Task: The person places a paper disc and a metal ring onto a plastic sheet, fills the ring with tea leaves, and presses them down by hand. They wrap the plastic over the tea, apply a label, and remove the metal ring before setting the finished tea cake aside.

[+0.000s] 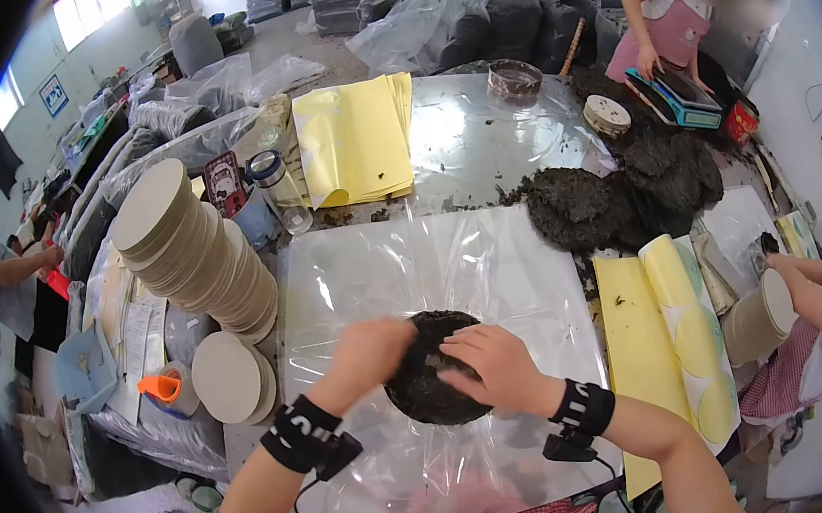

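A round, dark, moist-looking cake of material [436, 394] lies on a clear plastic sheet [334, 285] in front of me. My left hand [371, 353] is at the cake's upper left edge, its fingers curled and smeared, so what they hold is hidden. Resting on the right part of the cake, my right hand [494, 363] has its fingers spread. Both wrists wear black bands with small devices. Beyond the sheet, at the back right, sits a heap of similar dark material [615, 200].
Stacked round discs [201, 263] and a glass bottle [282, 195] stand at left. Yellow sheets lie behind [354, 142] and right [639, 333]. A co-worker [676, 13] touches a blue scale [680, 98]; another person is at the right edge, one more at far left.
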Demonstrator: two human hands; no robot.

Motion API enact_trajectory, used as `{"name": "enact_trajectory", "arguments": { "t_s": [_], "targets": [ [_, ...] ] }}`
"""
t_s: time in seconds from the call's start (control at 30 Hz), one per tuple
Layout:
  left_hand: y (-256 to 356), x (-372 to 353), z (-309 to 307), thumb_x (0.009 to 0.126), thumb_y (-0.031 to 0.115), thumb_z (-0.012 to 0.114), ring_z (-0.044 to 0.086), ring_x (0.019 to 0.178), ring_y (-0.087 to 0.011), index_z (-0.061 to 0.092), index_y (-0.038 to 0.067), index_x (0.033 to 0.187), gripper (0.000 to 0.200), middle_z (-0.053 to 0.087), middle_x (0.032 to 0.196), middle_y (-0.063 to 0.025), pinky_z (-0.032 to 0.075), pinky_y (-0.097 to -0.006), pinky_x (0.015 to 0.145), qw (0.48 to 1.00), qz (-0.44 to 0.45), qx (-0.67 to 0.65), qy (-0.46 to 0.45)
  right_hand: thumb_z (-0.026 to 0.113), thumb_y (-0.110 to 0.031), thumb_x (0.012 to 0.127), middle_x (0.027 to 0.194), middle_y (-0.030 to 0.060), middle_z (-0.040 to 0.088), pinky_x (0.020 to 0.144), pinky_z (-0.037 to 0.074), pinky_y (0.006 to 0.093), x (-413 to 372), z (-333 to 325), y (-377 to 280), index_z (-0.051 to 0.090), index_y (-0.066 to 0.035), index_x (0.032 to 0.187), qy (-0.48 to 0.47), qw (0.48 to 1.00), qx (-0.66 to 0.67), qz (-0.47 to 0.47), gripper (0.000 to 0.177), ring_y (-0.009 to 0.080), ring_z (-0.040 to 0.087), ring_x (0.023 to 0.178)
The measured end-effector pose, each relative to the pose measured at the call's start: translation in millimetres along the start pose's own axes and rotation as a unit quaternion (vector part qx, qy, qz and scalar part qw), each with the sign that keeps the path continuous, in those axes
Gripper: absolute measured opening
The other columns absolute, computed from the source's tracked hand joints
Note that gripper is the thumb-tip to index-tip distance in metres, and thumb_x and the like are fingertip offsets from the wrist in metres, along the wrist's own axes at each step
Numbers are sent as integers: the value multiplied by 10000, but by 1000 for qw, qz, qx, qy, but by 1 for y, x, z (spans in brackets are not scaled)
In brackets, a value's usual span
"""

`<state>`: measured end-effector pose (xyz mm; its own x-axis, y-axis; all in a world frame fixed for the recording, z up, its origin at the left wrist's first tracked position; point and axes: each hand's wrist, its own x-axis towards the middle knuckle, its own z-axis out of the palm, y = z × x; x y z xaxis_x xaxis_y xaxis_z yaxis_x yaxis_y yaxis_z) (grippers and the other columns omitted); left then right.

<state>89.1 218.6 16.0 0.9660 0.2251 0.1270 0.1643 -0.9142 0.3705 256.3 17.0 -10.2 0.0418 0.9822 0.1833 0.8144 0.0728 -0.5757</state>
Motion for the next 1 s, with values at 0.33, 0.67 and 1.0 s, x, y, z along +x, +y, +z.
{"name": "enact_trajectory", "arguments": {
  "t_s": [0.33,0.67,1.0],
  "targets": [
    [-10,-6,-25,845,16,730,684,932,-372,604,14,1141,322,710,916,-114,496,-493,1019,959,2,29,282,554,-698,893,1665,195,204,1173,60,715,24,37,-11,500,-263,1506,-73,984,-150,-59,753,473,90,1539],
    [-55,-94,0,815,124,753,585,1065,-414,601,5,1190,422,613,1157,-207,477,-487,940,900,-286,-84,319,590,-665,878,1660,192,222,1177,79,706,6,36,-25,504,-243,1498,-76,983,-157,-62,755,464,109,1537],
    [10,-22,-61,810,25,782,629,674,-112,567,11,1302,537,706,769,-62,492,-266,614,951,-62,-192,233,640,-603,857,1647,209,248,1174,156,677,-5,48,-20,552,-183,1454,-28,989,-122,-82,736,462,159,1528]
  ]
}}
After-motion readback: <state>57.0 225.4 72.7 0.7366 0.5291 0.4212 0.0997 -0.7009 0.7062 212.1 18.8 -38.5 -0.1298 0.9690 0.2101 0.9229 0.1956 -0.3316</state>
